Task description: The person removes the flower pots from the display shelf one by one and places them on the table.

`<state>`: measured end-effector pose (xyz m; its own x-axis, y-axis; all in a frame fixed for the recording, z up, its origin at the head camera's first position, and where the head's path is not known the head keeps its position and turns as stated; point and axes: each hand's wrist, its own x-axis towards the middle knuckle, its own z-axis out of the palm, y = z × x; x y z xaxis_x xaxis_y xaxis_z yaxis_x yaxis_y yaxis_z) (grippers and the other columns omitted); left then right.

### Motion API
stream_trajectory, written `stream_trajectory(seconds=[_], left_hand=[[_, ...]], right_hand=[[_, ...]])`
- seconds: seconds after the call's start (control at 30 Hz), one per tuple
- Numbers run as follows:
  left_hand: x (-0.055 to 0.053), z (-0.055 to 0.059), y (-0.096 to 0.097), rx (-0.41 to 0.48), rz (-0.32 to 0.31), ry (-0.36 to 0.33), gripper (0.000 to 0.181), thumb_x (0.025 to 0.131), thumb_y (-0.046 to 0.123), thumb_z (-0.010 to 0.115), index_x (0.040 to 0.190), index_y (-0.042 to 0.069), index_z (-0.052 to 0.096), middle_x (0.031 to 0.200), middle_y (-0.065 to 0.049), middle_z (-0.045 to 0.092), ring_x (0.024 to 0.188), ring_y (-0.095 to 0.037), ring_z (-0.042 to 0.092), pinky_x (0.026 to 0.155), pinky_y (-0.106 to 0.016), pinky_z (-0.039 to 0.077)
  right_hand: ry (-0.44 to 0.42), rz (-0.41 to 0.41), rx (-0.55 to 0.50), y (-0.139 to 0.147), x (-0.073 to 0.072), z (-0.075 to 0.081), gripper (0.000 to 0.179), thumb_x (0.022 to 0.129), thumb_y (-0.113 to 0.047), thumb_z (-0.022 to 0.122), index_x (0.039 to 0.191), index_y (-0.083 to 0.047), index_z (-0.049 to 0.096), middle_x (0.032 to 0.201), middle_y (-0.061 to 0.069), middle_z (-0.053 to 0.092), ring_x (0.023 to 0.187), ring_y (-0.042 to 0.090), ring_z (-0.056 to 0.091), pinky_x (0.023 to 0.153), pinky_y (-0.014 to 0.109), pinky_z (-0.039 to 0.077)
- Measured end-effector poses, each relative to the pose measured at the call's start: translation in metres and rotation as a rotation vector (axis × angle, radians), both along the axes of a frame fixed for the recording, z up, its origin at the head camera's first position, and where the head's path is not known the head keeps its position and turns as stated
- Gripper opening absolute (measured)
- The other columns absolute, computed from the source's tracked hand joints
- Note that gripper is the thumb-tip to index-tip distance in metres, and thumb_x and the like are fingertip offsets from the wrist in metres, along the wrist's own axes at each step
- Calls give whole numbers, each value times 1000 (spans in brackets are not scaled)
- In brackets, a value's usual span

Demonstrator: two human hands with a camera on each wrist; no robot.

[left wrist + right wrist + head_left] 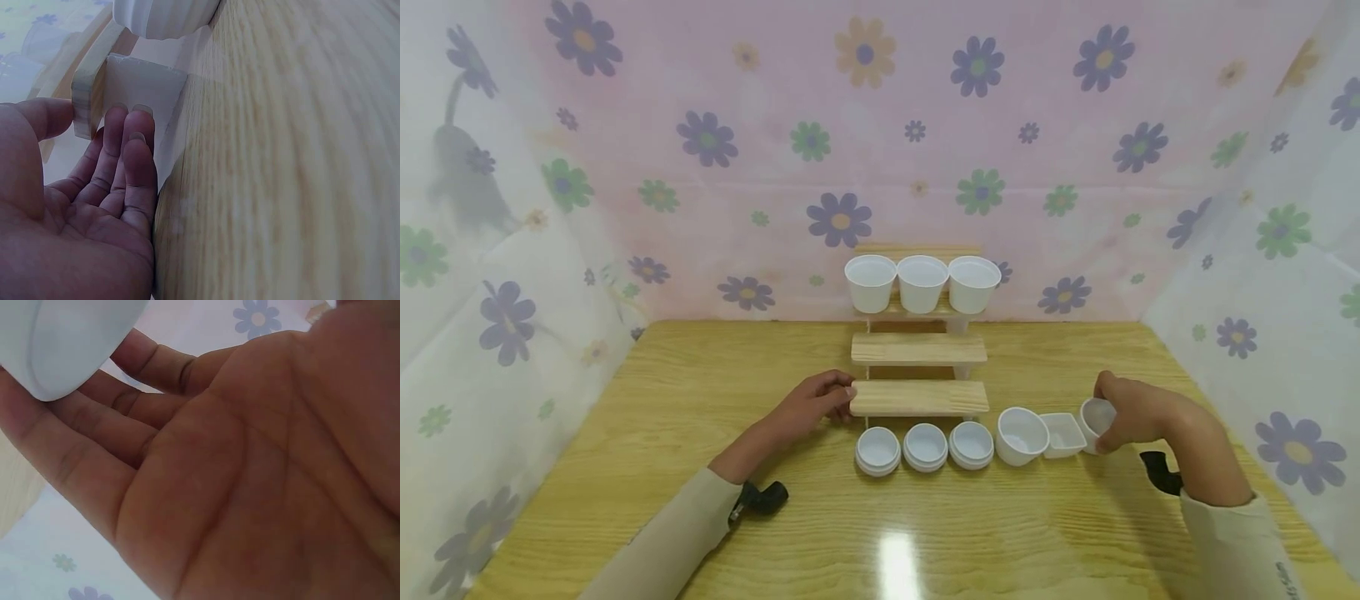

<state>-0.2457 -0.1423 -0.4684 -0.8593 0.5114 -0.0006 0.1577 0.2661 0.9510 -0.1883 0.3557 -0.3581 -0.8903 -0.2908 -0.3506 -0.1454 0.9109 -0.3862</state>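
A wooden three-tier display stand (pixel 919 398) stands in the middle of the table. My left hand (pixel 812 402) grips the left end of its lowest plank (pixel 89 94), the thumb on the plank's face and the fingertips against the white side support (pixel 147 81). Three white tubs (pixel 922 287) stand side by side on the top tier. At the right, my right hand (pixel 1138 410) holds a small white cup (pixel 1096 421) between thumb and fingers, at the end of a row. Part of that cup (pixel 69 344) shows in the right wrist view.
In front of the stand are three round, rimmed white containers (pixel 926 448). To their right come a larger round white cup (pixel 1022 437) and a square white cup (pixel 1063 435). A flower-patterned cloth (pixel 745 208) hangs behind the wood-grain table (pixel 700 367).
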Motion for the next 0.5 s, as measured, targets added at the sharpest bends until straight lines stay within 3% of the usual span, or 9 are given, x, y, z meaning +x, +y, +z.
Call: stream_trajectory(seconds=[0.4, 0.5], left_hand=[[-2, 1, 1, 14, 3, 8, 37, 114, 27, 52, 136, -2, 57, 102, -10, 69, 94, -27, 69, 86, -38, 57], [-1, 0, -1, -4, 7, -5, 37, 114, 27, 52, 136, -2, 57, 102, -10, 69, 94, -27, 69, 86, -37, 57]], right_hand=[[-5, 27, 15, 0, -5, 2, 59, 80, -14, 91, 119, 5, 52, 105, 14, 63, 87, 26, 59, 72, 41, 52], [-29, 27, 8, -2, -4, 0, 65, 80, -15, 92, 126, 8, 52, 108, 15, 64, 89, 26, 60, 73, 40, 53]])
